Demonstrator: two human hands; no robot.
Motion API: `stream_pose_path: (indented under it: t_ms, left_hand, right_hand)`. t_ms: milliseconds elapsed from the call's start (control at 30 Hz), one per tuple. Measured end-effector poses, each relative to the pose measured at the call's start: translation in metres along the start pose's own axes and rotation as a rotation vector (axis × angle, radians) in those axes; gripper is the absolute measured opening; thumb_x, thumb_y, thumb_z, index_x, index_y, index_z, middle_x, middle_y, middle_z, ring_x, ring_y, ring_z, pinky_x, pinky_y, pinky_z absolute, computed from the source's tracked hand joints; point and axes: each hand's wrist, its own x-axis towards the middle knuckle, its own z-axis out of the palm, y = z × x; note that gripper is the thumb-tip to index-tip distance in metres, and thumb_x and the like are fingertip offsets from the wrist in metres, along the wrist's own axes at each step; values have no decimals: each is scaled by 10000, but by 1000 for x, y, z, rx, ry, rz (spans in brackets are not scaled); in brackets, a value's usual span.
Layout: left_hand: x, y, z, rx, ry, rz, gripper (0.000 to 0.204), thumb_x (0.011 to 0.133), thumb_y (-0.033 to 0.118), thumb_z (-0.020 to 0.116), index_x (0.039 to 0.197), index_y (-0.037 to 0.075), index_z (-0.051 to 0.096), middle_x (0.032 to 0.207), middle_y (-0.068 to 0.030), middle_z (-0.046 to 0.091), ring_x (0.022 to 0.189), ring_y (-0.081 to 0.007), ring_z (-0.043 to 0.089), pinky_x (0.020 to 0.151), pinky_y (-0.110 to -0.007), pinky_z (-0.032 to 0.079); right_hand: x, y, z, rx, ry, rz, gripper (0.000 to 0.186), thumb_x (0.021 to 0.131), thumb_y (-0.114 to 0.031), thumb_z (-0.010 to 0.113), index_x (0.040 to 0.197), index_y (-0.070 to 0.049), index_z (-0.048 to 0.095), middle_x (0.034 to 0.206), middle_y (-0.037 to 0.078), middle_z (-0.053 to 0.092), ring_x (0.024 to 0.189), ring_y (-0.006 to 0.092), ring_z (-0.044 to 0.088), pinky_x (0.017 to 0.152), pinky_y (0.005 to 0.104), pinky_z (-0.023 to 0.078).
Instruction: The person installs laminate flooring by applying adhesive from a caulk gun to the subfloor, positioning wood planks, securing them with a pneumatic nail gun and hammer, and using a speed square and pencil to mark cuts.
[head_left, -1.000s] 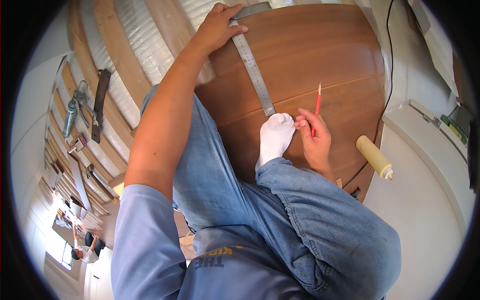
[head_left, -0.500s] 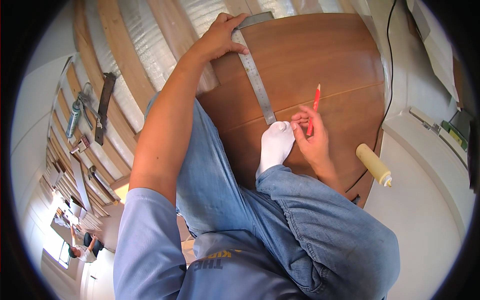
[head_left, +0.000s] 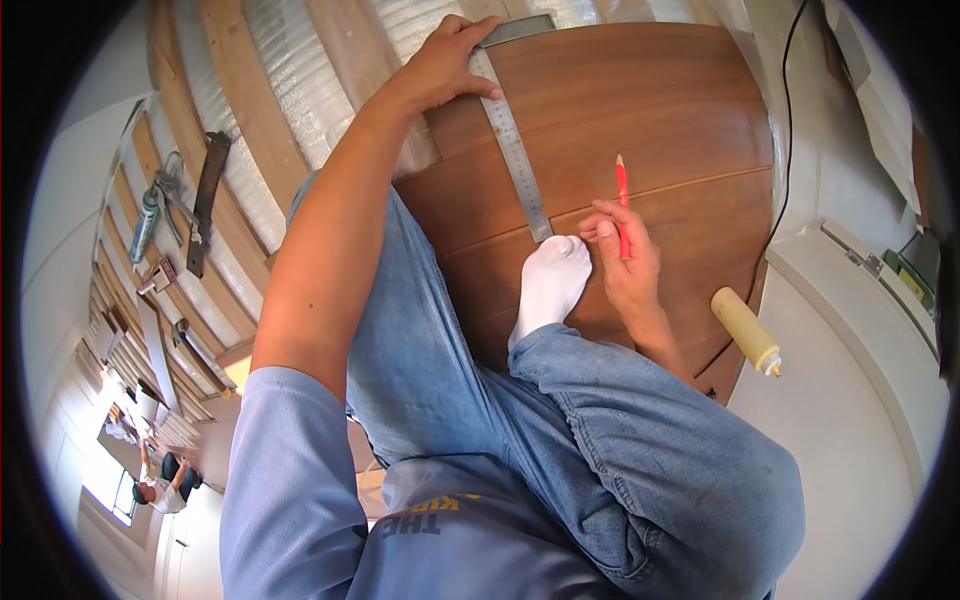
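1. Here we press our left hand [head_left: 440,70] flat on the upper end of the metal ruler [head_left: 513,145], fingers spread and lying over its corner, not wrapped around it.
2. The ruler lies on the brown wooden panel [head_left: 660,110], running from the far left corner down toward our white-socked foot [head_left: 550,285], its lower end just beside the toes.
3. Our right hand [head_left: 625,265] pinches a red pencil [head_left: 622,200] between thumb and fingers, closed on its lower part; the tip points away from us, above the panel.
4. The right hand rests on the panel just right of the foot.
5. A cream-coloured tube [head_left: 745,330] lies near the panel's right edge.
6. Tools [head_left: 205,200] lie on wooden slats at the left.
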Motion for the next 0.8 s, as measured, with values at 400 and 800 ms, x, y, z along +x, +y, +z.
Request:
stream_pose_path:
  t_ms: [400,800]
  left_hand:
    - [1,9,-2,8,-33,-39,1149,609,137,977,1606,160,408,1341,-130,468,1270,-313,500,1113,-350,453]
    - [-2,2,1,36,-10,-9,1086,651,123,976,1590,135,433,1338,-123,463,1245,-299,500,1078,-339,476]
  right_hand:
    - [99,-42,35,-139,-26,-186,356,995,-200,658,1337,-105,636,1012,136,724,889,283,712,781,384,567]
    - [153,-49,59,-433,-125,-417,258,996,-206,619,1219,-78,624,904,188,716,845,409,683,722,517,543]
